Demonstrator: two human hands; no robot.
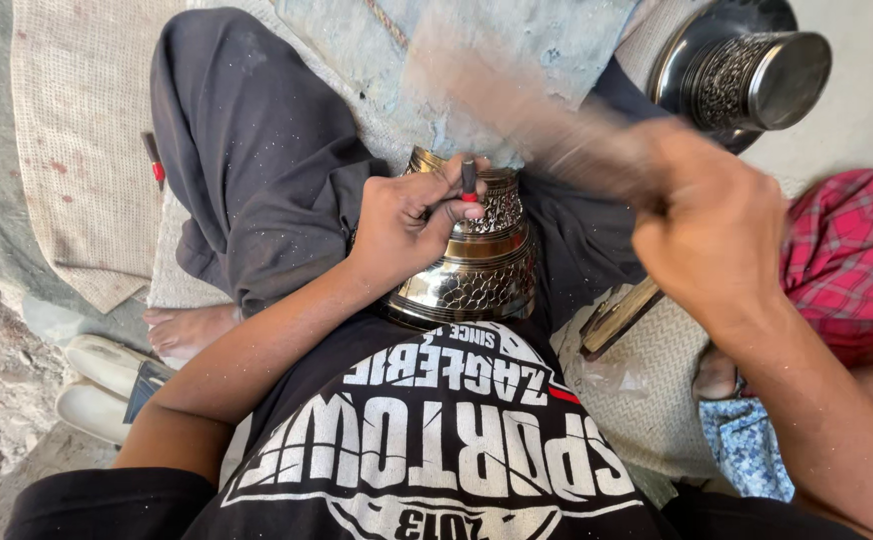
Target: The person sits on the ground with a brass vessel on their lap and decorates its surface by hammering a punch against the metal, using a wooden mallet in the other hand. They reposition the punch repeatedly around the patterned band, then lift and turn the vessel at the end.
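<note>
We sit cross-legged on a woven mat point(77, 150), dark trousers point(257, 170) spread wide, and the largest thing in play is the brass vessel point(477, 265) lying between our knees and pressed against our lap, its banded, patterned wall turned up toward us. Off at the upper right a second, silvery embossed pot point(757, 80) rests on its side on a dark round tray point(687, 40), well apart from the work, and a red checked cloth point(847, 250) lies beside our right arm. Our right hand point(722, 235) is clenched around a wooden mallet point(547, 120), which shows only as a broad brown blur above the vessel, so we judge it is mid-swing. Our left hand point(407, 220) rests on the vessel's shoulder, fingers pinched together on a small punch point(469, 180) with a red band, held upright with its tip on the metal. A similar red-tipped tool point(155, 160) lies on the mat to our left, and a flat wooden piece point(617, 315) sits by our right thigh. The step in hand looks like chasing the pattern: a strike on the punch. For the next move we would need to keep the punch steady and square to the surface, land the blow cleanly on its head clear of our fingertips, then shift the tip along the band.
</note>
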